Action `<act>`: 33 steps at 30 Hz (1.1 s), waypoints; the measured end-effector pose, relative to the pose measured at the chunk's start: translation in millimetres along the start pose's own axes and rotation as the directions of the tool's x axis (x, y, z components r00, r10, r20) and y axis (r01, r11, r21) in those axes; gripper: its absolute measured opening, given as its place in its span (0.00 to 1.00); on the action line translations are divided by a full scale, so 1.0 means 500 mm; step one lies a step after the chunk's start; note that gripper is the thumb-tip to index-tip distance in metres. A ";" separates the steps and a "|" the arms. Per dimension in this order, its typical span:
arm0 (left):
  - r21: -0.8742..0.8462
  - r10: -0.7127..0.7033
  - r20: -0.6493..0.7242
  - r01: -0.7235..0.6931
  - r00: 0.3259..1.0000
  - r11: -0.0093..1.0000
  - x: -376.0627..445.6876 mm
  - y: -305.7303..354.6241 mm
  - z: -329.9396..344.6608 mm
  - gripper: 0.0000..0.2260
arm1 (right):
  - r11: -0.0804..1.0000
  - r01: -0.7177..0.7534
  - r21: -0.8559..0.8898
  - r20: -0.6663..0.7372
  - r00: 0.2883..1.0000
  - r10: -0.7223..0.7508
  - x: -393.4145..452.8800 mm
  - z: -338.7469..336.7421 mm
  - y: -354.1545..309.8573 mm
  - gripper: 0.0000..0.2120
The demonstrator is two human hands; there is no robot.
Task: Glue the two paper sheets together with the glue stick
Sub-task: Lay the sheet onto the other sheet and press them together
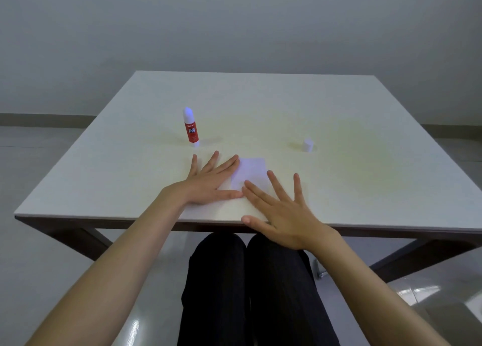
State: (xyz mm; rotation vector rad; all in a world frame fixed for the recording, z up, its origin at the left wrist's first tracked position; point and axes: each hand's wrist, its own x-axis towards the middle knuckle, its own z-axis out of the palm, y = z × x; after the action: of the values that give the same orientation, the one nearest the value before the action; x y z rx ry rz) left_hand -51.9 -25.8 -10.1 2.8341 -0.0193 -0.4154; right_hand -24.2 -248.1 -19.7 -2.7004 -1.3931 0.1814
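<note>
A small white paper sheet lies flat on the white table near its front edge; a second sheet cannot be told apart from it. My left hand rests flat with spread fingers on the paper's left edge. Over the paper's near right corner, my right hand lies flat, fingers apart, its thumb at the table's front edge. A red and white glue stick stands upright with its tip uncovered, behind my left hand. Its white cap stands apart to the right.
The table's front edge runs just below my hands, with my dark-trousered legs under it. A grey wall stands behind the table. A shiny floor shows on both sides.
</note>
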 end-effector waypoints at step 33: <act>-0.049 -0.003 0.002 0.003 1.000 0.999 -0.011 0.011 -0.008 0.39 | 0.981 -0.187 -0.050 0.042 0.981 0.189 0.090 -0.025 0.000 0.37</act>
State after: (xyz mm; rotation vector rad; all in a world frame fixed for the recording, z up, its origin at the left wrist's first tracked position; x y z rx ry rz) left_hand -55.8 -29.9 -3.4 2.7856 -0.0057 -0.4142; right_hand 3.4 -211.7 -10.3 -2.8829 -1.1647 0.2300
